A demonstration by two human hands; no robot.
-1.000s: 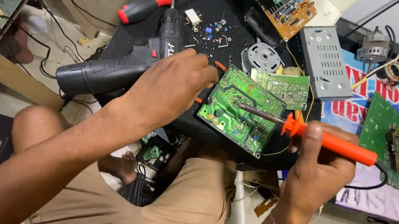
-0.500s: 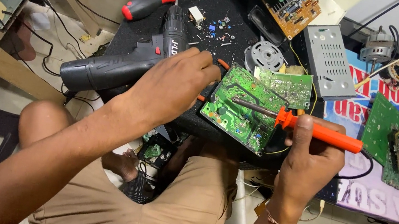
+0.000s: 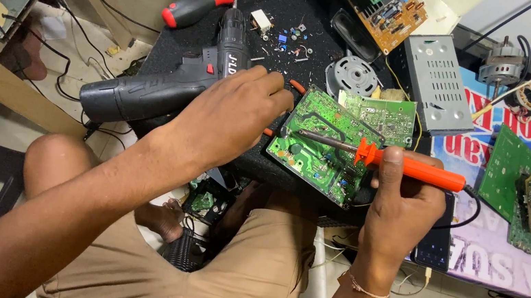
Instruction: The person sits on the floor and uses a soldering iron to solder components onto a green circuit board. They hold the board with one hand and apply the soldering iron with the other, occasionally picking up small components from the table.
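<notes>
A green circuit board (image 3: 326,152) lies tilted at the near edge of a black work surface (image 3: 300,2). My left hand (image 3: 232,117) grips the board's left edge, fingers curled over it. My right hand (image 3: 406,203) holds an orange-handled soldering iron (image 3: 408,168); its metal tip lies across the board and points left, touching near the board's upper left part. A black cordless drill (image 3: 164,83) lies just behind my left hand.
A red-handled screwdriver (image 3: 195,8), a round motor part (image 3: 352,76), a grey metal box (image 3: 437,83) and more circuit boards (image 3: 530,186) lie around. A phone (image 3: 433,245) sits under my right hand. My knees are below the table edge.
The view has shifted slightly; the soldering iron's tip has slid left across the board. My left hand keeps its grip on the board.
</notes>
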